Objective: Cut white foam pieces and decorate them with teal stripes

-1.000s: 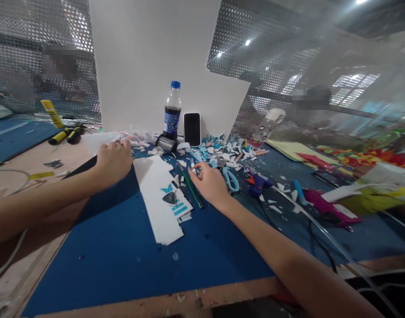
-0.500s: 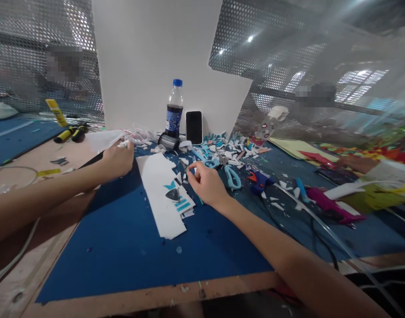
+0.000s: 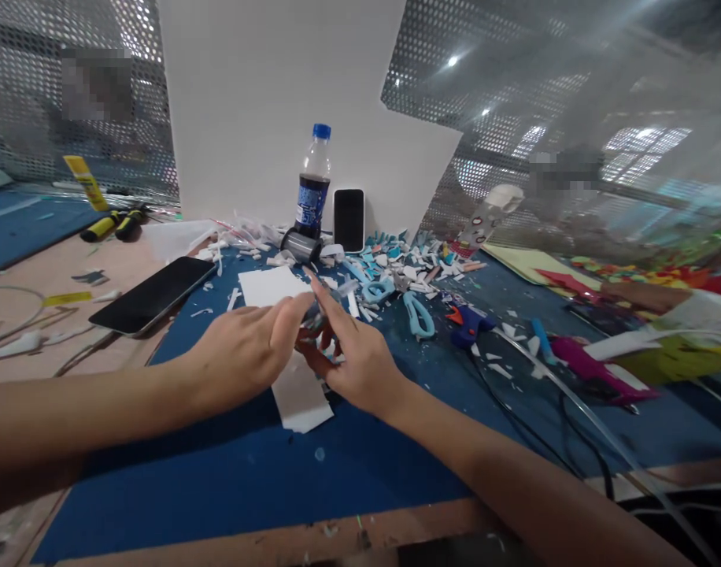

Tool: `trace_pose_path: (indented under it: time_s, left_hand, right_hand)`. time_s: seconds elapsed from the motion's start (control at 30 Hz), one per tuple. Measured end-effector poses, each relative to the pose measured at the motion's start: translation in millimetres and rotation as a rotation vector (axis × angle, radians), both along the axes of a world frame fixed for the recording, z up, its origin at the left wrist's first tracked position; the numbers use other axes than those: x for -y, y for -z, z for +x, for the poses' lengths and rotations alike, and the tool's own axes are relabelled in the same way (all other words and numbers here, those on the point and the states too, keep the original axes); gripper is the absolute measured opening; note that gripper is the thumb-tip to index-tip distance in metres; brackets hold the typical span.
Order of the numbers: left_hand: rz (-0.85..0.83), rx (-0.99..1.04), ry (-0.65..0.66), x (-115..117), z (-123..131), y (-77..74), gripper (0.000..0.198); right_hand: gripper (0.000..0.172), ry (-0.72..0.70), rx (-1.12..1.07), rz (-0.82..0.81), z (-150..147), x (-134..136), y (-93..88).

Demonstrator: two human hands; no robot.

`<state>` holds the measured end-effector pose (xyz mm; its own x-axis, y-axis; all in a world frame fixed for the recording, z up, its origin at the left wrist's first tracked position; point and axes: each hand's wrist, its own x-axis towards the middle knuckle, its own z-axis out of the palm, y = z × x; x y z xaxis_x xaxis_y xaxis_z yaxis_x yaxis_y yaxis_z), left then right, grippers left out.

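Note:
Both of my hands meet over a white foam strip (image 3: 295, 398) lying on the blue mat (image 3: 219, 465). My left hand (image 3: 248, 354) has its fingers drawn together, pinching toward a small pale piece (image 3: 320, 309) held between the two hands. My right hand (image 3: 352, 358) has its index finger stretched along that piece and its other fingers curled beneath. What the piece is I cannot make out. The hands hide the strip's teal cut-outs.
A black phone (image 3: 153, 293) lies flat at the left, and another phone (image 3: 349, 219) stands beside a cola bottle (image 3: 313, 189). Foam scraps (image 3: 396, 264), teal scissors (image 3: 418, 313), a blue glue gun (image 3: 467, 321) and a pink one (image 3: 578, 364) with cords lie at the right.
My left hand left the flat phone at the left, uncovering it, and came to the middle. My right hand drew back from the scraps to meet it over the strip.

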<state>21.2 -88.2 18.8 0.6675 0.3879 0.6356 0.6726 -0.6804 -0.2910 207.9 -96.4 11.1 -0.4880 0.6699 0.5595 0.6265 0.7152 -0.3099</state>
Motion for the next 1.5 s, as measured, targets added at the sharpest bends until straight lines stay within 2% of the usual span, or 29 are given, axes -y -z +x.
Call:
trace_pose_path:
  time_s: [0.07,0.13,0.23,0.33,0.4,0.47,0.57,0.63,0.7,0.77,0.87,0.97,1.03,1.13,1.2,1.23,1.27,1.33,1.37,1.43,1.5]
  left_hand:
    - [0.030,0.022,0.149,-5,-2,5.4,0.032]
    - [0.003,-0.017,0.196,-13,-5,4.2,0.030]
    - [-0.091,-0.163,0.075,-27,-8,-2.4,0.027]
    - [-0.118,-0.133,-0.045,-35,-10,-4.4,0.028]
    - [-0.090,-0.042,-0.008,-34,-8,-2.8,0.035]
    - [-0.090,-0.006,0.034,-26,-5,-0.7,0.047]
    - [-0.206,-0.108,-0.055,-9,2,1.7,0.063]
    - [-0.355,-0.232,-0.186,2,5,3.6,0.059]
    - [-0.487,-0.355,-0.251,9,8,6.0,0.044]
    - [-0.531,-0.436,-0.251,13,9,8.3,0.035]
    - [-0.487,-0.496,-0.259,16,9,8.2,0.045]
    - [-0.479,-0.520,-0.351,15,7,0.8,0.061]
    - [-0.456,-0.493,-0.437,7,3,-6.5,0.057]
    - [-0.229,-0.376,-0.554,-16,-4,-13.8,0.042]
    - [0.011,-0.248,-0.570,-29,-7,-13.2,0.034]
    - [0.092,-0.169,-0.511,-33,-8,-11.3,0.030]
    - [0.136,-0.094,-0.389,-34,-9,-8.4,0.028]
    - [0.118,0.022,-0.108,-31,-7,-1.2,0.037]
    - [0.093,0.051,-0.004,-26,-6,2.5,0.043]
    - [0.084,0.037,0.161,-18,-4,8.7,0.040]
    - [0.075,0.028,0.257,-12,-2,12.2,0.033]
  right_hand:
    - [0.047,0.028,-0.019,0.045,-1,-1,2.1]
    - [0.035,0.100,-0.033,0.037,2,-6,3.3]
    - [0.024,0.275,-0.064,-0.025,10,-18,2.1]
    - [0.016,0.439,-0.103,0.040,21,-31,-1.7]
    - [0.020,0.484,-0.167,0.069,29,-40,-3.7]
    - [0.031,0.480,-0.278,0.007,37,-48,-3.8]
    - [0.049,0.459,-0.486,-0.166,49,-62,-0.2]
    - [0.055,0.465,-0.566,-0.216,55,-71,2.8]
    - [0.060,0.523,-0.568,-0.240,61,-78,4.7]
    - [0.060,0.570,-0.499,-0.213,66,-82,5.3]
    - [0.054,0.637,-0.369,-0.084,69,-83,5.0]
    - [0.053,0.724,-0.286,0.025,69,-80,3.8]
    - [0.056,0.749,-0.276,0.097,68,-78,2.5]
    - [0.067,0.640,-0.438,0.147,59,-71,0.1]
    - [0.065,0.422,-0.678,-0.025,47,-62,-1.3]
    - [0.061,0.281,-0.793,-0.194,40,-56,-2.0]
    - [0.052,0.129,-0.847,-0.377,32,-49,-2.7]
    - [0.033,-0.113,-0.871,-0.644,17,-33,-4.1]
    - [0.030,-0.215,-0.867,-0.745,11,-25,-4.8]
    - [0.030,-0.344,-0.852,-0.885,3,-13,-5.8]
    - [0.035,-0.440,-0.827,-0.927,0,-7,-5.8]
